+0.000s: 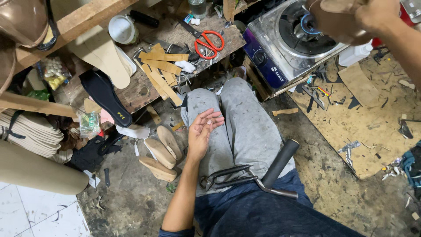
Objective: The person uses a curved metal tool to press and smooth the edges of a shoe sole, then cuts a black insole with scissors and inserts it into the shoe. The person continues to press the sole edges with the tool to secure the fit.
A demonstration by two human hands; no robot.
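The workshop floor (131,202) around me was dusty and strewn with scraps, with a cluttered wooden bench (144,87) ahead. From my head camera, my left hand (202,131) rested palm up on my grey-trousered knee (245,118), fingers loosely curled and holding nothing. My right hand (368,15) gripped a tan shoe sole (337,19) above the burner of a small gas stove (289,48). Pincers (228,175) and a black-handled tool (280,162) lay in my lap; red scissors (209,43) lay on the bench.
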